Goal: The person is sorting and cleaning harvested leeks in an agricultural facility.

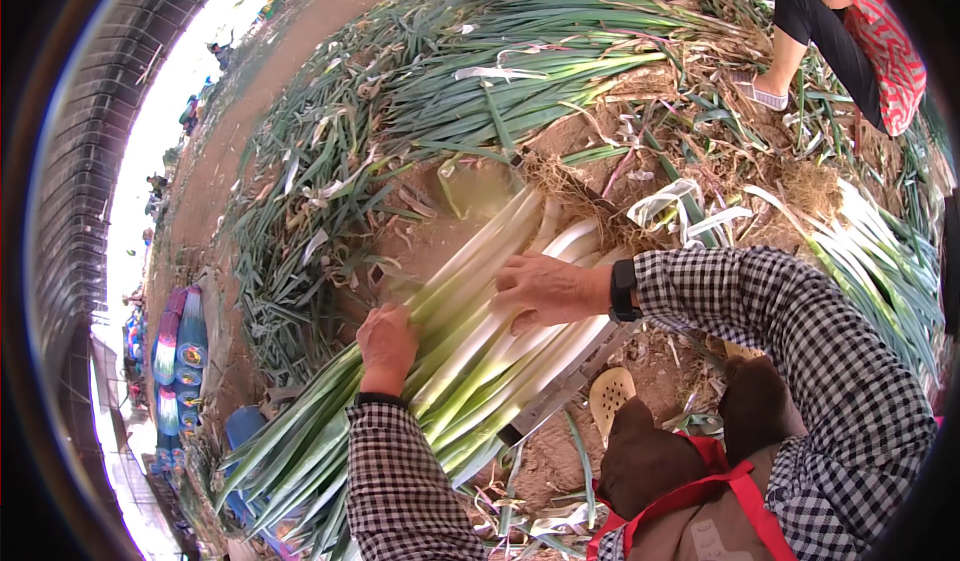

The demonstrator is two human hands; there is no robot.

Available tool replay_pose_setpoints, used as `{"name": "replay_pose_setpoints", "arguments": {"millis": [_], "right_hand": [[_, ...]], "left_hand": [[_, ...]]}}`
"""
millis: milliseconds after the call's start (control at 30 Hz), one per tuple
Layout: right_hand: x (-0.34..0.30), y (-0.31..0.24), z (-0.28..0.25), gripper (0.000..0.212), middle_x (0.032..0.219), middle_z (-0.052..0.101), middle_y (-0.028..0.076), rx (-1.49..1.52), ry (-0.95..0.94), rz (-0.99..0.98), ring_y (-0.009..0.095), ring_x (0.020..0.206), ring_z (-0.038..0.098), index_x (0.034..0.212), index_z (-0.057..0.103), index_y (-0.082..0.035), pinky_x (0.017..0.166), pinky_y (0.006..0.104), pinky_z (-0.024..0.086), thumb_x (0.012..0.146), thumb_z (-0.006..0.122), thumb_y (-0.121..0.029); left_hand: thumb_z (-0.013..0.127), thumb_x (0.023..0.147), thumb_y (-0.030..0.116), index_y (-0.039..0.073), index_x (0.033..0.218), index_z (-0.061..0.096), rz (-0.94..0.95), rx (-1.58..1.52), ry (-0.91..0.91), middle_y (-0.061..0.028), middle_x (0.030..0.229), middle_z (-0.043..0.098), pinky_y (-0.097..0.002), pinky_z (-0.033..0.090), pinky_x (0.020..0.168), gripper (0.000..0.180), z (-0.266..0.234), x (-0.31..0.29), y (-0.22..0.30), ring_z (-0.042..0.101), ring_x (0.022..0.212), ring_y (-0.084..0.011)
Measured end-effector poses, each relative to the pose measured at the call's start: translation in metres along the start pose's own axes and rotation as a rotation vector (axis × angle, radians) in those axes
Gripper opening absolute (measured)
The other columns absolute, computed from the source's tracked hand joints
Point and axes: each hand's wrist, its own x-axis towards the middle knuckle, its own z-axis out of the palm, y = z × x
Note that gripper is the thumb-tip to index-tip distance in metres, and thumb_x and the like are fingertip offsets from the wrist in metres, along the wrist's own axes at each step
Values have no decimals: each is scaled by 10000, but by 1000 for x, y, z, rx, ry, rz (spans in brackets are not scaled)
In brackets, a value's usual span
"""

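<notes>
A large bundle of long green onions (470,346) lies slantwise before me, white root ends up and to the right, green leaves trailing down to the left. My left hand (388,343) is closed on stalks at the bundle's left edge, where white turns to green. Over the white shafts, my right hand (552,291) has its fingers bent and gripping stalks; the fingertips are partly hidden. A grey metal bar (565,383) shows under the near side of the bundle. Tangled brown roots (565,186) stick out at its upper end.
A long heap of green onions (520,51) spans the far side. Another pile (875,251) lies at the right, white ends toward me. Loose trimmed leaves (310,221) litter the soil. A person in red-patterned clothing (880,51) sits upper right. Blue and pink wrapped bundles (180,351) stand left.
</notes>
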Motion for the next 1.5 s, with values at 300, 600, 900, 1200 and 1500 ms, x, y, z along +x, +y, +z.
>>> {"name": "replay_pose_setpoints", "arguments": {"millis": [300,600,900,1200,1500], "right_hand": [[-1,21,3,160,860,608,102,149,139,-35,291,874,590,890,670,-53,784,417,478,839,718,-196],[51,4,-28,218,868,579,120,174,254,-122,309,881,583,890,641,-45,793,428,463,892,672,-262],[37,46,-21,409,1344,544,157,-127,-427,362,337,1275,460,1161,679,-60,1071,523,360,986,507,-386],[-26,46,-44,770,1597,263,221,-207,-512,530,350,1520,134,1536,286,-14,1224,536,72,991,376,-551],[16,24,-16,833,1642,163,169,-216,-417,631,306,1533,90,1565,190,-14,1233,490,22,992,247,-616]], "left_hand": [[754,789,247,48,981,673,78,-188,113,-127,904,615,-434,463,767,288,-47,-92,44,593,896,-322],[706,814,93,-5,1255,572,-82,-50,123,-211,1004,642,-475,495,803,471,-83,-112,6,629,927,-403],[583,945,292,-76,1465,337,-84,-64,-29,-231,1533,329,-503,176,1188,682,21,-68,-8,266,1443,-379],[499,940,560,-85,1486,267,-48,27,-79,-299,1526,265,-540,107,1194,876,22,-67,22,200,1449,-430],[451,951,623,-64,1503,238,-83,61,-108,-257,1493,313,-539,125,1178,906,30,-47,30,251,1415,-409]]}}
